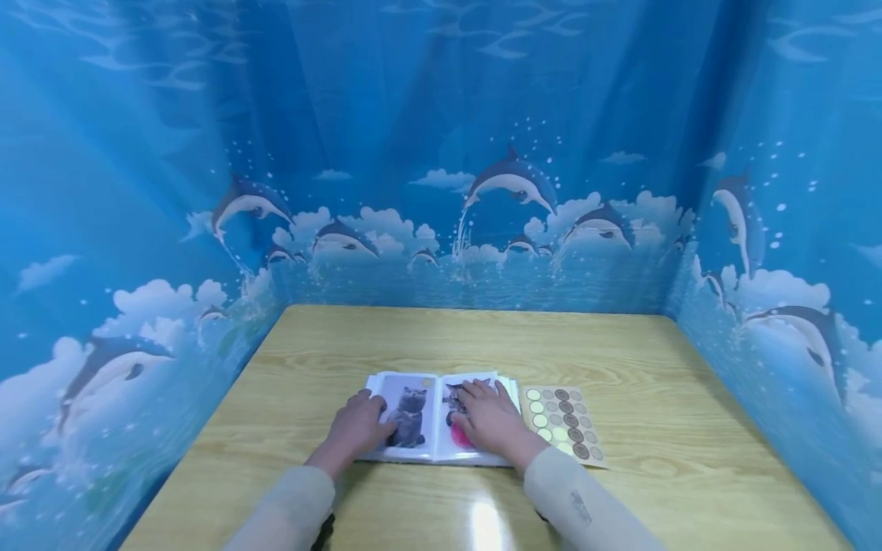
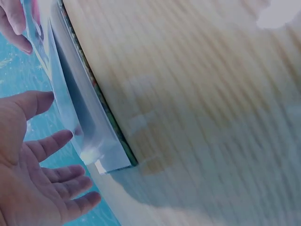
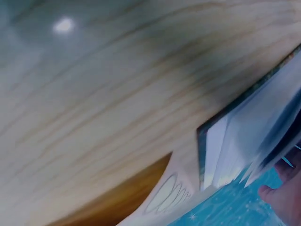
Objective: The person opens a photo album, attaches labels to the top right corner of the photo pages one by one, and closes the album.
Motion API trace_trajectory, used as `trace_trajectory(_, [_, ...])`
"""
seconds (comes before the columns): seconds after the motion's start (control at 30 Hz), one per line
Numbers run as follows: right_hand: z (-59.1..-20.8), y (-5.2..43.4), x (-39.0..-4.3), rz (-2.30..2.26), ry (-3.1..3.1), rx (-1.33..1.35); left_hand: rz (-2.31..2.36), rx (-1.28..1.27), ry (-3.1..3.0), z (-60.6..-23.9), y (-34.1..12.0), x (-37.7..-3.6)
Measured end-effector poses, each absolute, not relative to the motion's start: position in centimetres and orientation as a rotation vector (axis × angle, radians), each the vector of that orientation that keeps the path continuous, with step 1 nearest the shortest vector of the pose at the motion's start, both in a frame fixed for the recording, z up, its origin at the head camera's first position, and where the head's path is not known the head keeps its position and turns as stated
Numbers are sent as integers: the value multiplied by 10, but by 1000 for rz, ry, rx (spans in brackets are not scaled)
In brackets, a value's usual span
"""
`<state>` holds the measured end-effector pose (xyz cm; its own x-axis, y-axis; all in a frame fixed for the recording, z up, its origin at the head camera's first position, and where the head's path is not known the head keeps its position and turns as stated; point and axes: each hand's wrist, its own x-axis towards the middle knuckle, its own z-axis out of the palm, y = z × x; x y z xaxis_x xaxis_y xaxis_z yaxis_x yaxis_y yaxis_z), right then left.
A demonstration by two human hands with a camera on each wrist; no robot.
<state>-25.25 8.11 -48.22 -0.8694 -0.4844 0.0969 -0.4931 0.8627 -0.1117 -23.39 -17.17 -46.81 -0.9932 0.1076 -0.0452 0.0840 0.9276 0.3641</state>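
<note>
A photo album (image 1: 436,451) lies spread on the table, with a grey cat picture (image 1: 408,421) on its left page and another cat picture with a pink patch, partly hidden, on its right page. My left hand (image 1: 354,427) is at the left page's outer edge; the left wrist view shows its fingers (image 2: 51,143) extended and spread beside the pages. My right hand (image 1: 491,417) rests over the right page with fingers spread, covering part of that picture. The right wrist view catches only some of this hand (image 3: 284,193) beside the lifted page edges.
A sheet of round stickers (image 1: 565,425), in cream, tan and brown, lies just right of the album, with its near edge curling up in the right wrist view. The wooden table (image 1: 344,337) is enclosed by blue dolphin-print curtains (image 1: 441,153) on three sides.
</note>
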Motion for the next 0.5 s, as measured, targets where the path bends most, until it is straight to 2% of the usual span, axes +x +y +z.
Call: trace_trajectory(0.5, [-460, 146, -242, 339, -2992, 475, 521, 206, 3102, -460, -145, -245])
